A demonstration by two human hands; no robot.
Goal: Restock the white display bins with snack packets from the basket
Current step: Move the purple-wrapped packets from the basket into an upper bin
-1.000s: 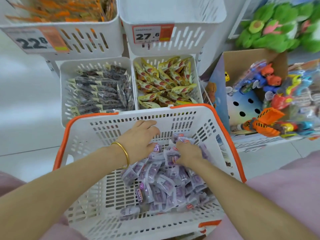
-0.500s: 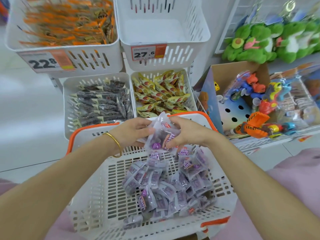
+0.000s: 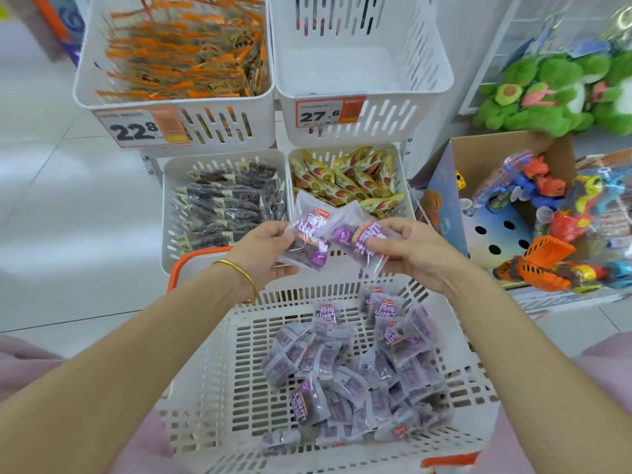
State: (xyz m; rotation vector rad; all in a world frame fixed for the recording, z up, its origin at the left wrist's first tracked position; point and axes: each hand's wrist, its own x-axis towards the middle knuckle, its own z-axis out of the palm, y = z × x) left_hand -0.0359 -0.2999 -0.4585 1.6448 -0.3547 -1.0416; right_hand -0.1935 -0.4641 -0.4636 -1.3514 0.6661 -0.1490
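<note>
Change: both hands had come up out of the basket (image 3: 212, 388). A second ago they were down in the purple pile; half a second ago they held packets low over the far rim. They now sat higher, in front of the lower bins, and the view had tipped up to show more of the upper bins.
Left hand (image 3: 265, 249): fingers curled, thumb and fingertips pinching the left edge of a purple packet (image 3: 307, 236); gold bangle (image 3: 239, 271) on the wrist.
Right hand (image 3: 412, 251): fingers curled, pinching the right side of a second purple packet (image 3: 364, 234).
Held packets: overlapped each other between the two hands, above the basket's far rim and clear of the pile.
Basket: white slotted plastic, orange rim; pile of purple packets (image 3: 359, 378) lay in its right half.
Upper right bin (image 3: 362, 66): white, price tag 27.6 (image 3: 319, 112) on its front, well above the hands.
Upper left bin (image 3: 92, 80): held orange packets, tagged 22.8.
Lower left bin (image 3: 169, 206): held dark packets.
Lower right bin (image 3: 398, 172): held yellow packets, just behind the held pair.
Right side: cardboard box of toys (image 3: 496, 155); green plush (image 3: 547, 94) above it.
</note>
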